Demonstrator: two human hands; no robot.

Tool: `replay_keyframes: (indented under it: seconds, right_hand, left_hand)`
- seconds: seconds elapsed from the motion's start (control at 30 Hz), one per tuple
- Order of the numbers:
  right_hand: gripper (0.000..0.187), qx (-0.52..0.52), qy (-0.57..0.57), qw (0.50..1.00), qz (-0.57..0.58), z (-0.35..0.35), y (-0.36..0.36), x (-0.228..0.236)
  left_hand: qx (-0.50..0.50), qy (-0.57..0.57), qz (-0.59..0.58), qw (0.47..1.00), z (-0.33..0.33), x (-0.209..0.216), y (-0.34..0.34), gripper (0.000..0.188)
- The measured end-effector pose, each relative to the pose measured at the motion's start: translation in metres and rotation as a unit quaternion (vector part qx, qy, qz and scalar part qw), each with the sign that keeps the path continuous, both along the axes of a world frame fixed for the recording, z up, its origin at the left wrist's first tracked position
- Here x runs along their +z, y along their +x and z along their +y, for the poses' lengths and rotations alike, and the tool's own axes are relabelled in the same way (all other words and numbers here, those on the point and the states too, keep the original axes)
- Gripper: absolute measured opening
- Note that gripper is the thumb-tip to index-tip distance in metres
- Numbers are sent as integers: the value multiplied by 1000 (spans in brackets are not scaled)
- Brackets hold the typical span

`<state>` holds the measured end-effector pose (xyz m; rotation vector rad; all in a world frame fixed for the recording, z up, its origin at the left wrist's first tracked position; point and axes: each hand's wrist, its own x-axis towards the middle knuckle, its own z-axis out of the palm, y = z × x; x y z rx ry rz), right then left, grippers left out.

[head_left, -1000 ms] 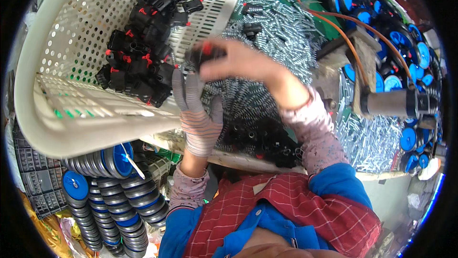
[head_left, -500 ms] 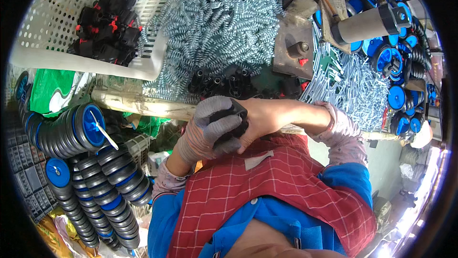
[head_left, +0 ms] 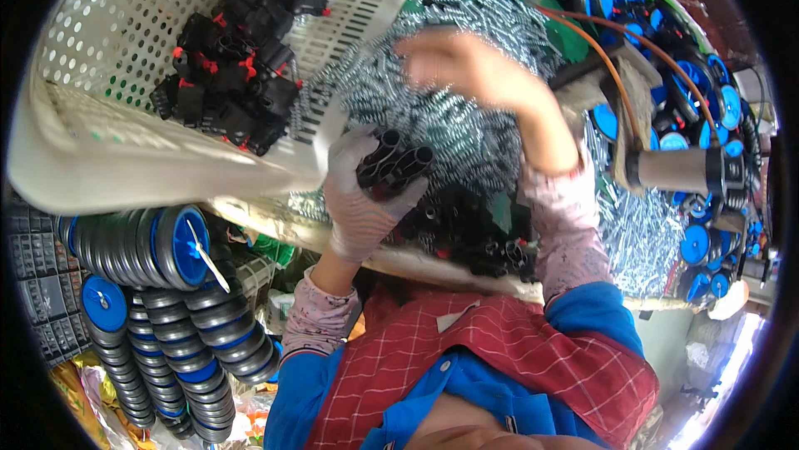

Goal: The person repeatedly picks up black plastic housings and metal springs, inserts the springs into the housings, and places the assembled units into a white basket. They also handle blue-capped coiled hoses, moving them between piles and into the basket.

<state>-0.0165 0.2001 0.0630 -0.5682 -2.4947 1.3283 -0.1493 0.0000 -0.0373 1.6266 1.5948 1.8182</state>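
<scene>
Above the near edge of the counter (head_left: 416, 264), a black plastic part (head_left: 389, 171) with two round openings is held in the gloved left hand (head_left: 358, 200), whose fingers are curled around it. Loose black parts (head_left: 466, 229) are strewn along that edge. Farther off, the heaped metal springs (head_left: 478, 146) are overhung by the bare right hand (head_left: 466, 67), blurred and loosely bent; whether anything is gripped cannot be told. At the left, black-and-red parts (head_left: 229, 76) are contained in a white basket (head_left: 166, 184).

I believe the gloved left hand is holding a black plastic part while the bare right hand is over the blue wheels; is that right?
Not quite: the head view shows the bare right hand over the metal springs. The gloved left hand is indeed holding a black plastic part.
</scene>
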Motion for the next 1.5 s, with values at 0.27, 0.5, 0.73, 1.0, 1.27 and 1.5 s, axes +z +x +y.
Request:
replay_keyframes:
  seconds: [0.27,0.5,0.73,1.0,1.27,1.5]
  right_hand:
    - [26,-326,325,884,-78,280,-96,-123]
    - [32,-384,326,855,-123,293,-147,-153]
    - [18,-364,328,868,-80,279,-72,-124]
    - [19,-189,-170,955,150,12,24,-42]
    - [19,-116,-355,880,293,-78,55,-42]
    - [18,-140,-25,972,188,-129,74,-19]
  left_hand:
    - [-39,-125,115,985,57,-14,-27,77]
    - [-38,-78,102,991,50,-12,-27,76]
    - [-7,-63,109,992,49,-16,-23,68]
    - [-3,4,138,990,41,-1,-18,71]
    - [-42,5,86,995,2,16,16,68]
    - [-108,-22,50,993,-34,26,34,71]
